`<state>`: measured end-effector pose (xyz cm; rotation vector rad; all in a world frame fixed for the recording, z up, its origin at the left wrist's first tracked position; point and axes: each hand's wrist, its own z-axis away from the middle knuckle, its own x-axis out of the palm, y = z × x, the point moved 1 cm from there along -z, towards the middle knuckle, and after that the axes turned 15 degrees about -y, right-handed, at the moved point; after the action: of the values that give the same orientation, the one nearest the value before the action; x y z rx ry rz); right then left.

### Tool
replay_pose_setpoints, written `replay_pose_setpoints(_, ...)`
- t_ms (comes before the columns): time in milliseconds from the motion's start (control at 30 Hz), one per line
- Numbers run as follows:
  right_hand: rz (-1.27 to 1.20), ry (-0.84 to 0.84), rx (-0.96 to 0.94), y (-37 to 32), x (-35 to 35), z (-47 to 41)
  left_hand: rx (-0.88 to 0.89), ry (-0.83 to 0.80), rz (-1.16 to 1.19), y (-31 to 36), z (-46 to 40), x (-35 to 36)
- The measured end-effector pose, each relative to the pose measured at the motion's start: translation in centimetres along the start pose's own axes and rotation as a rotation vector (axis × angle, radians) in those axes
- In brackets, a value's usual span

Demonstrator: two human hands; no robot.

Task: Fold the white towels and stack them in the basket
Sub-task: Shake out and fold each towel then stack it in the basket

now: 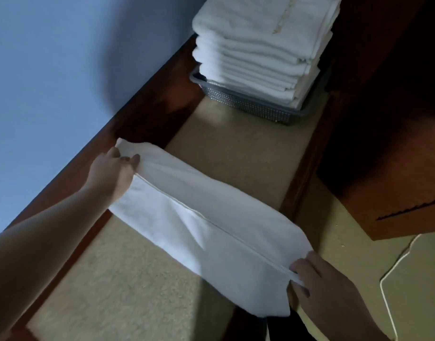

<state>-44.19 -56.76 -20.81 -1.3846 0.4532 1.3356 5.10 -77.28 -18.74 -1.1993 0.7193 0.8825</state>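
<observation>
At both short ends, pinched by left hand (112, 168) and right hand (317, 279): white towel (199, 217), half-folded, long axis hand to hand across bench top. Beyond, near far end, towel stack (260, 52) in grey basket (248, 104); left hand nearer.

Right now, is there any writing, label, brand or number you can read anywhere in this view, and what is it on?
None can be read.
Top folded towel of the stack in the gray basket: a thin yellowish mark, too blurred to tell whether it is text.
Towel being folded, held by the left hand and right hand: plain, no print.
Brown cardboard box: no visible print.
</observation>
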Motion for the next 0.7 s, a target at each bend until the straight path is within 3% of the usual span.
replay_pose_setpoints(133,0.057,-0.037,-0.102,-1.5,4.2,3.2,-0.07,-0.166,0.352,-0.2,5.2,2.2)
replay_pose_setpoints(200,0.042,-0.078,-0.108,-1.1,6.6,3.9,-0.201,-0.252,0.673,-0.3,6.1,4.3)
replay_pose_setpoints(333,0.117,-0.19,-0.134,0.5,9.8,3.6,-0.528,-0.307,0.992,2.0,10.2,8.8)
replay_pose_setpoints(400,0.135,-0.232,-0.131,0.6,10.0,3.5,-0.62,-0.346,1.27,3.1,10.2,10.4)
replay_pose_setpoints(533,0.142,-0.248,-0.109,0.1,10.1,3.7,-0.878,-0.263,2.122,6.4,9.1,8.6)
replay_pose_setpoints(700,0.14,-0.236,-0.106,-0.3,10.7,4.7,-1.031,-0.24,2.097,6.9,6.8,9.6)
